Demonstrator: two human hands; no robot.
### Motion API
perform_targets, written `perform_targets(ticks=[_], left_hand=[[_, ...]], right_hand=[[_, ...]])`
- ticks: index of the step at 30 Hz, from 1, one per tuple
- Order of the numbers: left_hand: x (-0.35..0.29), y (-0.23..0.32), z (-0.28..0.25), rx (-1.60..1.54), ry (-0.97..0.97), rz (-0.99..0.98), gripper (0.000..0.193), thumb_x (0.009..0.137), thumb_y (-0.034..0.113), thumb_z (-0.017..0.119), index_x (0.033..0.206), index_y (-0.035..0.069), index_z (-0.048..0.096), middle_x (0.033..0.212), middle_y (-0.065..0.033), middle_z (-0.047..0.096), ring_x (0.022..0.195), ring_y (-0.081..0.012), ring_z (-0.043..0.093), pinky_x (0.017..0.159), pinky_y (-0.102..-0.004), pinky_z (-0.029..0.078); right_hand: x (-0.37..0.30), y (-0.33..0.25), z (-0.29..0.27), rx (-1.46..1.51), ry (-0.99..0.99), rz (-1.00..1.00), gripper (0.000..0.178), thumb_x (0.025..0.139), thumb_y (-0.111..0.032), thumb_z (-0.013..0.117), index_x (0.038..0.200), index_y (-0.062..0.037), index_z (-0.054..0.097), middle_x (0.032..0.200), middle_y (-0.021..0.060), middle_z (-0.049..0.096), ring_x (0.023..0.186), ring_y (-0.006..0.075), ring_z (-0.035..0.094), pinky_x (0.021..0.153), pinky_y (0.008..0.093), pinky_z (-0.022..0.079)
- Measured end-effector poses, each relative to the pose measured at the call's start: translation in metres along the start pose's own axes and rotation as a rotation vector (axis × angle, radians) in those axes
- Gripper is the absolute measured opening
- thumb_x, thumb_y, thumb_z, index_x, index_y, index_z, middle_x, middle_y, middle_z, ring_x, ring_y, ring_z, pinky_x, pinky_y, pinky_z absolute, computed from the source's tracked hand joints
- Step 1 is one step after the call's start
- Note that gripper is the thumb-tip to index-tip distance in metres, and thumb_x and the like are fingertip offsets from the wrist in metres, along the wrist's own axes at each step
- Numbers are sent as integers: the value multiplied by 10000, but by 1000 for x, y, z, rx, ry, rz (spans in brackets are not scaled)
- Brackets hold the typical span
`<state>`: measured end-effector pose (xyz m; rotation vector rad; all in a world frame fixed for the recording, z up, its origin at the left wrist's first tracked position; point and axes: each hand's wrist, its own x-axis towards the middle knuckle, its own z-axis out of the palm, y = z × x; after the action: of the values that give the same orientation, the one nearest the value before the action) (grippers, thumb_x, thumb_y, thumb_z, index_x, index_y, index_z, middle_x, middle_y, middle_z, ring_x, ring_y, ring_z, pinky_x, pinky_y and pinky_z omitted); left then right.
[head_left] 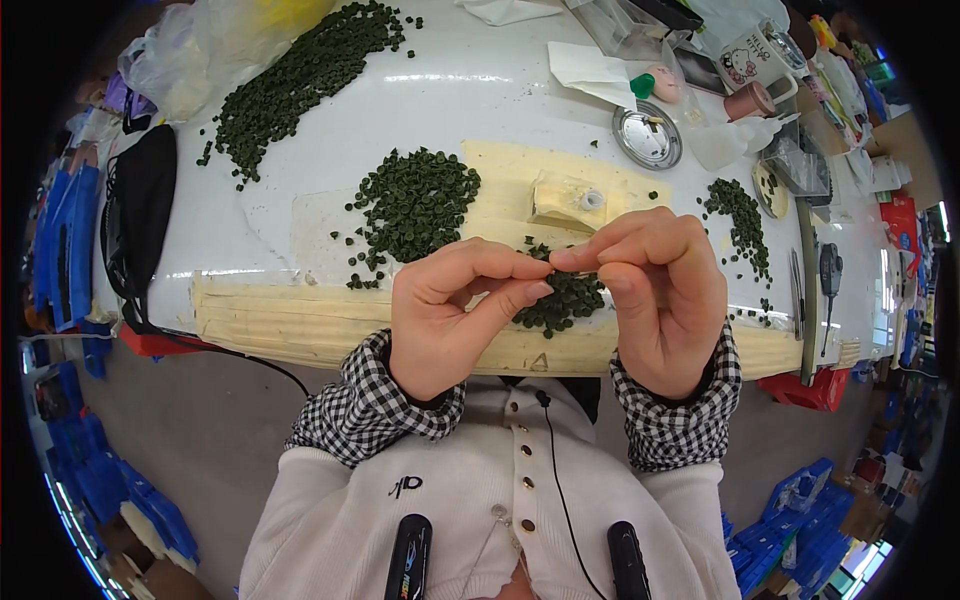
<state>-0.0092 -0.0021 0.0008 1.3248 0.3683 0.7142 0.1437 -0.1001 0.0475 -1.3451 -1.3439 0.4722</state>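
Both hands meet at the fingertips above a small pile of dark green plastic pieces (562,312) near the table's front edge. My left hand (445,315) is closed in a pinch, thumb against index finger. My right hand (668,295) pinches too, its fingertips almost touching the left ones. Whatever sits between the fingers is too small and covered to make out. Just beyond the hands stands a tape-covered block (556,200) with a white round fitting (592,200) on it. A larger pile of the same green pieces (418,205) lies left of it.
A long heap of green pieces (300,85) stretches across the back left beside plastic bags (205,60). More pieces (742,228) lie at right, near a round metal lid (648,136), tweezers (797,290) and a black tool (830,285). A black pouch (140,215) lies at far left.
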Motion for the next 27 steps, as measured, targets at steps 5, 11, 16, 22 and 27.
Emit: perform_targets(ticks=[5,11,16,22,27], left_hand=[[0,1,0,21,5,-17,165,807,-70,652,967,-30,662,893,-70,632,782,-95,577,682,-209,458],[0,0,-1,17,3,-17,160,810,-69,651,965,-32,660,895,-71,633,785,-96,582,689,-210,464],[-1,0,-1,-5,4,-6,158,811,-72,647,965,-36,656,911,-79,636,811,-105,594,715,-218,481],[-1,0,-1,-3,1,2,160,812,-73,646,967,-34,654,929,-85,639,827,-110,597,728,-224,487],[-1,1,0,12,19,-2,144,824,-92,618,960,-45,633,923,-111,645,831,-136,623,743,-242,514]], right_hand=[[7,13,-1,-126,335,-52,90,877,-45,618,884,23,559,829,101,598,714,161,596,673,247,491],[21,28,-2,-596,290,-178,104,795,-21,669,831,-1,573,756,95,582,668,259,556,589,330,446],[21,27,-3,-634,315,-178,113,783,-28,676,830,-6,576,770,96,584,698,272,552,618,341,444],[21,32,-3,-689,249,-156,117,774,-57,689,801,-12,584,771,92,575,743,273,540,659,348,438],[21,32,-3,-734,224,-153,113,769,-72,697,823,-15,616,783,91,573,752,272,534,676,350,437]])
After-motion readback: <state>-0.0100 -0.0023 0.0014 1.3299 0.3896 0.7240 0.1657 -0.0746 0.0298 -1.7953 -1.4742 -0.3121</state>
